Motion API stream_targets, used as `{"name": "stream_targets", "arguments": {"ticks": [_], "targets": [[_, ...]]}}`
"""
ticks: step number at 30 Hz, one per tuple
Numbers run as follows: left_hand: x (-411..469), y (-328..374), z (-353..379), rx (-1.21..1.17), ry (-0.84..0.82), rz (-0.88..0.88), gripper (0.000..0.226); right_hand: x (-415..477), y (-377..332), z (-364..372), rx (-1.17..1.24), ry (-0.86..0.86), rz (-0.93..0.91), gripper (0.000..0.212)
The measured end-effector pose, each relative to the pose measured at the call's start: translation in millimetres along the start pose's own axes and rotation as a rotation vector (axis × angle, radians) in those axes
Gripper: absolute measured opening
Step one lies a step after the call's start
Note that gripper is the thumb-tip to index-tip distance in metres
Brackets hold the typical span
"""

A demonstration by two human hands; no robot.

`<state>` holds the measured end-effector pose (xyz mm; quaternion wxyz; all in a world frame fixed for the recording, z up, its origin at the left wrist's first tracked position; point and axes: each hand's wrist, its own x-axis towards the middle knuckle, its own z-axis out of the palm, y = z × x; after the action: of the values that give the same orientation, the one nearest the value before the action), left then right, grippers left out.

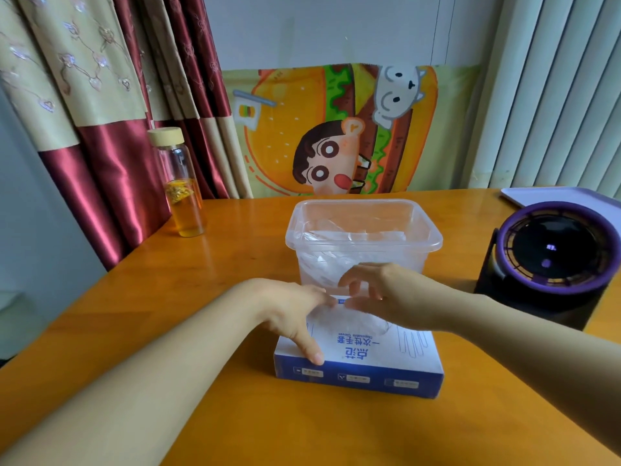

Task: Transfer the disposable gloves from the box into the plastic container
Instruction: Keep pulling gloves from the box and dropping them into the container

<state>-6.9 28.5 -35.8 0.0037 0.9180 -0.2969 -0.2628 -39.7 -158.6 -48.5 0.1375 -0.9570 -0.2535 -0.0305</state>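
Left hand (295, 314) lies flat on the box (369, 364); right hand (386, 297) pinches the light, floppy glove (353, 322) at its top.

A home room: satin curtains (100, 105) at upper left, a cartoon burger cloth (336, 129) on the wall, wooden tabletop (201, 331), drink bottle (181, 186).

left forearm (134, 381) bare, ran up from lower left. left hand (292, 314) lay palm down, fingers straight and flat, thumb (309, 348) spread back toward body. right forearm (521, 348) bare, came in from right. right hand (389, 294) palm down, fingertips (361, 290) curled downward, just beside left fingers. unclear whether they pinched anything.
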Motion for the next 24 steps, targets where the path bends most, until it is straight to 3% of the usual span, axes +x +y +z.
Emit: {"name": "stream_targets", "arguments": {"ticks": [2,5,9,16,21,24], "targets": [[0,1,-1,0.017,-0.007,0.001,0.093,-2,-3,0,-0.058,-0.029,0.031,0.038],[0,1,-1,0.029,-0.012,-0.012,0.094,-5,-13,9,-0.116,0.024,0.007,0.018],[1,0,1,0.042,-0.005,-0.005,0.092,-4,-25,-4,-0.065,0.149,-0.047,0.010],[0,2,1,-0.043,0.001,0.049,0.081,-3,-11,-15,0.064,0.228,0.084,0.012],[2,2,0,0.016,-0.031,0.037,0.093,5,-3,-55,0.139,0.698,0.162,0.011],[-1,2,-1,0.049,-0.022,-0.029,0.102,11,-2,-82,0.185,0.696,0.193,0.011]]}}
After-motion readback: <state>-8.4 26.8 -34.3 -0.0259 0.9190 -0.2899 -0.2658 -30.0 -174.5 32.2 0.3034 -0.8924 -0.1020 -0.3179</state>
